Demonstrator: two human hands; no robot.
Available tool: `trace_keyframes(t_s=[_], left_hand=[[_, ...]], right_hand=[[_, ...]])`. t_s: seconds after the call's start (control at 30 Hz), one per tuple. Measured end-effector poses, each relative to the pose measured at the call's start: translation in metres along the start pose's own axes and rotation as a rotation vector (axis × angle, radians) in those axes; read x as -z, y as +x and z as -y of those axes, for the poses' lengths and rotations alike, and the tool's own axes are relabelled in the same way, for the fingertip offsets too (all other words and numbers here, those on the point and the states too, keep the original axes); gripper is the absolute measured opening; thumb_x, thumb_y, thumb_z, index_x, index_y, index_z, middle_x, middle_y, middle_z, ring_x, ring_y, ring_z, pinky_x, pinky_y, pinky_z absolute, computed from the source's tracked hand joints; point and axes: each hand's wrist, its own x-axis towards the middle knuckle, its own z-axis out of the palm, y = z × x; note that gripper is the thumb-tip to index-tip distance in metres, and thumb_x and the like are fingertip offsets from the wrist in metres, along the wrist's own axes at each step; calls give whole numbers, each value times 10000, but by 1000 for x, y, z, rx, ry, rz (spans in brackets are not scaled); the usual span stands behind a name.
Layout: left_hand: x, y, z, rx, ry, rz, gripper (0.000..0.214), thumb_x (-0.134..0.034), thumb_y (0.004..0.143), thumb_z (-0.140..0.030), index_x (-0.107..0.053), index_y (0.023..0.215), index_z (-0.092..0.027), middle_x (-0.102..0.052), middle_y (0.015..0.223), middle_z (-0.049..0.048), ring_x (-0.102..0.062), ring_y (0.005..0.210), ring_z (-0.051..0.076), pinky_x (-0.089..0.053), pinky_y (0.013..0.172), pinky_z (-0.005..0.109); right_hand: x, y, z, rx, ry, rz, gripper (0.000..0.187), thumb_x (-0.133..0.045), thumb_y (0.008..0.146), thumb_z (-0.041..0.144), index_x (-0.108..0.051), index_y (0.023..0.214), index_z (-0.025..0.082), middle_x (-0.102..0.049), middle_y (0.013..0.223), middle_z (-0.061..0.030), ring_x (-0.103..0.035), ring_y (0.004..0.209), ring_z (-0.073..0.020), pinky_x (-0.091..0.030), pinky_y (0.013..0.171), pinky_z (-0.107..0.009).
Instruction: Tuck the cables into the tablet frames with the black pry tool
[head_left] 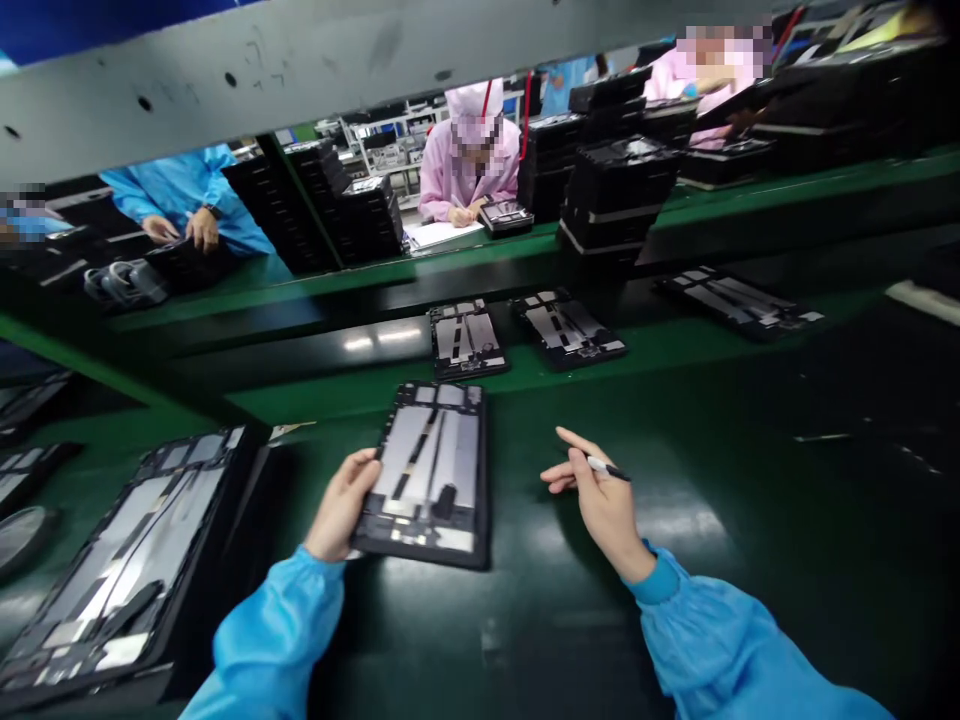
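Note:
My left hand (345, 503) grips the left edge of an opened tablet (457, 455), which sits in a black tray and is tilted slightly over the green bench. Silver battery panels, dark ribbon cables and small boards show inside it. To the right and apart from the tablet, my right hand (604, 505) holds a slim black-and-white pen-like tool (602, 466) between thumb and fingers. Its index finger points toward the upper left. The tool's exact kind is unclear.
Similar opened tablets (466, 338) (571, 328) lie at the bench's back, and another (739, 300) lies farther right. A stack topped by a tablet (142, 560) stands at left. Co-workers (471, 165) sit beyond a green ledge with tray stacks (611, 200). A grey beam (315, 70) crosses overhead.

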Motion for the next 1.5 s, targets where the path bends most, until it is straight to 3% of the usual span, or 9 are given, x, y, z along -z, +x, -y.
trace_keyframes(t_s=[0.17, 0.27, 0.4, 0.63, 0.77, 0.9, 1.0, 1.27, 1.5], left_hand=[[-45, -36, 28, -101, -21, 138, 540, -617, 798, -590, -558, 1144, -180, -662, 1094, 91, -652, 992, 204, -541, 806, 301], [-37, -50, 33, -173, 97, 290, 457, -617, 849, -470, -586, 1194, -173, -653, 1120, 94, -644, 974, 187, -549, 788, 297], [-19, -77, 38, -451, 416, 489, 449, -513, 945, -317, -500, 1375, -186, -637, 1059, 83, -646, 827, 150, -554, 654, 257], [-31, -90, 28, -785, 701, 284, 293, -525, 976, -352, -615, 1212, -204, -658, 985, 55, -645, 849, 173, -552, 730, 284], [-41, -88, 21, -963, 752, 296, 203, -481, 1002, -295, -665, 1005, -207, -659, 896, 29, -622, 807, 153, -518, 703, 262], [-49, -91, 20, -874, 671, 355, 219, -446, 1014, -271, -619, 908, -187, -635, 847, 25, -611, 773, 145, -505, 687, 255], [-50, -94, 21, -727, 538, 400, 207, -438, 1017, -283, -587, 905, -193, -618, 826, 9, -604, 715, 122, -495, 644, 230], [-49, -92, 26, -981, 575, 327, 114, -534, 981, -235, -643, 978, -202, -695, 891, 18, -628, 789, 149, -495, 709, 268], [-50, -96, 27, -649, 522, 434, 102, -612, 927, -256, -677, 857, -220, -627, 840, 10, -611, 803, 156, -500, 681, 260]], right_hand=[[24, -14, 19, -67, -141, 235, 448, -513, 942, 535, -613, 1231, 207, -776, 1003, -122, -745, 867, -249, -618, 668, -348], [47, -35, 19, -59, -293, 345, 384, -512, 959, 486, -604, 1241, 242, -739, 1147, -119, -720, 1017, -283, -614, 814, -408], [61, -63, 9, -63, -374, 391, 359, -508, 967, 430, -586, 1259, 236, -716, 1200, -120, -677, 1113, -298, -588, 909, -418], [61, -67, 26, 40, -501, 290, 343, -540, 953, 380, -569, 1272, 258, -708, 1218, -105, -681, 1105, -301, -610, 857, -412], [30, -70, 43, 214, -506, 365, 305, -572, 938, 259, -604, 1240, 284, -726, 1169, -68, -700, 1053, -268, -585, 872, -382], [-15, -69, 41, 287, -470, 581, 335, -558, 913, 137, -647, 1195, 296, -741, 1043, -46, -706, 929, -242, -573, 783, -362], [-33, -63, 36, 275, -440, 602, 282, -564, 887, 93, -680, 1076, 267, -741, 864, -18, -699, 814, -223, -544, 740, -345], [-31, -55, 41, 175, -412, 638, 234, -598, 864, 95, -650, 1031, 251, -737, 838, 9, -694, 813, -207, -502, 756, -319], [-29, -58, 37, 216, -416, 684, 272, -617, 858, 78, -639, 1062, 258, -740, 842, -1, -684, 847, -224, -489, 783, -348]])
